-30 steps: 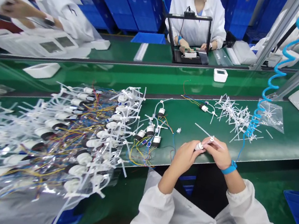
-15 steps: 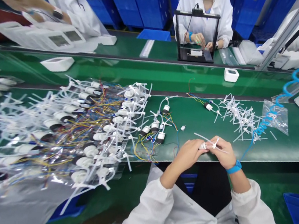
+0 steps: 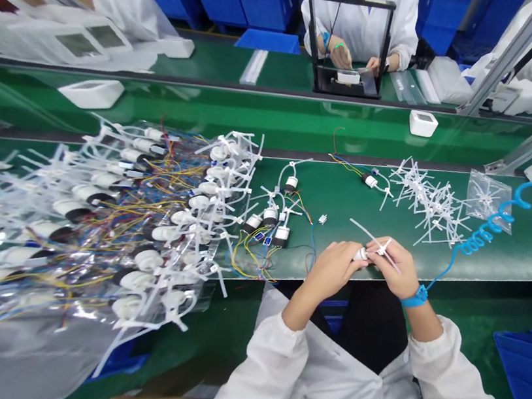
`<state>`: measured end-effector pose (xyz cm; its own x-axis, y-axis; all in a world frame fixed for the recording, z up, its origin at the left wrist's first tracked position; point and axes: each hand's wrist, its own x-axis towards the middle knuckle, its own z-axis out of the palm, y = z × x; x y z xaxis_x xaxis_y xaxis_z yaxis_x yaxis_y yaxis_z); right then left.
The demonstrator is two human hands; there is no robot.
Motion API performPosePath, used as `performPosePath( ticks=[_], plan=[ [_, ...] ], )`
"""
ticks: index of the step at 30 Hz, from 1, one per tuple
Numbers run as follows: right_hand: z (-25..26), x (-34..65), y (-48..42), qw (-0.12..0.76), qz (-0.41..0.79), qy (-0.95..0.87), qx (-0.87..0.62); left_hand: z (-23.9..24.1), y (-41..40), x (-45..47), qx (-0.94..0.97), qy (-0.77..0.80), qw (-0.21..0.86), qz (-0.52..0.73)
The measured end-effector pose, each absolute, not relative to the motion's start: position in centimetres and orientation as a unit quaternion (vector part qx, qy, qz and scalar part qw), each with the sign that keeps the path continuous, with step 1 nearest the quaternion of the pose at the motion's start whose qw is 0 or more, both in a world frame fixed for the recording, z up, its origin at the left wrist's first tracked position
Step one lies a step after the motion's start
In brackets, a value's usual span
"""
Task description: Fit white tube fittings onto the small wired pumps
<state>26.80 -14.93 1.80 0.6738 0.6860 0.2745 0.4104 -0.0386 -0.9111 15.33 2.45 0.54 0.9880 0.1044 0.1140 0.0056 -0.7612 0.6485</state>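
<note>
Near the front edge of the green bench, my left hand (image 3: pixel 333 265) pinches a small white-capped pump (image 3: pixel 360 254), most of it covered by fingers. My right hand (image 3: pixel 397 272), wearing a blue wrist strap, grips a thin white tube with a connector (image 3: pixel 382 247) right at the pump. Whether the tube is seated on the pump I cannot tell. To the left of my hands lie several wired pumps (image 3: pixel 270 217) with tubes attached. A small white piece (image 3: pixel 323 219) rests between them and my hands.
A large heap of bagged pumps (image 3: pixel 144 222) covers the left side. Loose tubes with connectors (image 3: pixel 436 204) are piled at right, beside a clear bag (image 3: pixel 491 198). A coiled blue cord (image 3: pixel 495 222) runs to my wrist strap. Co-workers sit across behind a black frame (image 3: pixel 343 91).
The view has shifted slightly. Both hands stay together at the bench edge, with the pump's white cap a little more exposed. The co-worker opposite has moved a hand.
</note>
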Motion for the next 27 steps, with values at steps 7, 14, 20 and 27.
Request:
performPosePath(
  ticks=[7, 14, 20, 27],
  plan=[
    [1.7, 27.4, -15.2, 0.586, 0.172, -0.389, -0.689, 0.7, 2.7, 15.1, 0.933, 0.008, 0.355, 0.053],
    [1.4, 28.7, -15.0, 0.600, 0.237, -0.386, -0.659, 0.4, 2.7, 15.3, 0.937, -0.002, 0.342, 0.074],
    [-0.1, 28.8, -14.9, 0.676, 0.297, -0.274, -0.617, 0.0, 2.0, 15.0, 0.916, 0.041, 0.356, 0.181],
    [0.1, 27.4, -14.5, 0.665, 0.209, -0.302, -0.650, -0.4, 1.9, 15.0, 0.908, 0.035, 0.342, 0.238]
  ],
)
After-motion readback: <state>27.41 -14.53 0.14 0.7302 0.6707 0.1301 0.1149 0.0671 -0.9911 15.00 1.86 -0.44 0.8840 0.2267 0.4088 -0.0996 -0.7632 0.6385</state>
